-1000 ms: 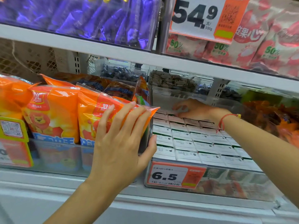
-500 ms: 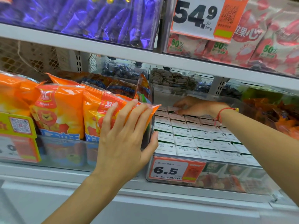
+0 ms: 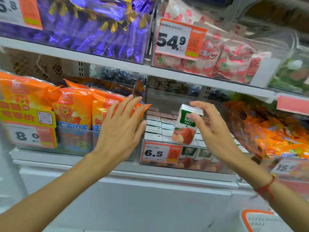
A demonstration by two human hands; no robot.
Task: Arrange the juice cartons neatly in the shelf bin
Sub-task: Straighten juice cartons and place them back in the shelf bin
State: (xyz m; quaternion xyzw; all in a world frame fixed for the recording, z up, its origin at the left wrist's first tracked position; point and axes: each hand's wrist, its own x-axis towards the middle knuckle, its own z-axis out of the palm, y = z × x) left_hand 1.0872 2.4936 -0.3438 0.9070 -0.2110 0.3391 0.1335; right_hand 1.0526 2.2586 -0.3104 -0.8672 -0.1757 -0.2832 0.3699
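Now my right hand (image 3: pixel 215 131) has come out of the clear bin (image 3: pixel 189 164) — pinching one juice carton (image 3: pixel 185 126) upright just above the packed rows (image 3: pixel 155 126), my left hand (image 3: pixel 120 129) spread flat, fingers straight, on the orange bags (image 3: pixel 78 108) beside it.

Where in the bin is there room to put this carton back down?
The only gap that shows is at the back of the clear bin, between its rear wall and the last row of juice cartons. Toward the front the rows sit tight, edge to edge. The right hand holds the carton above them; the left hand lies against the orange bags.
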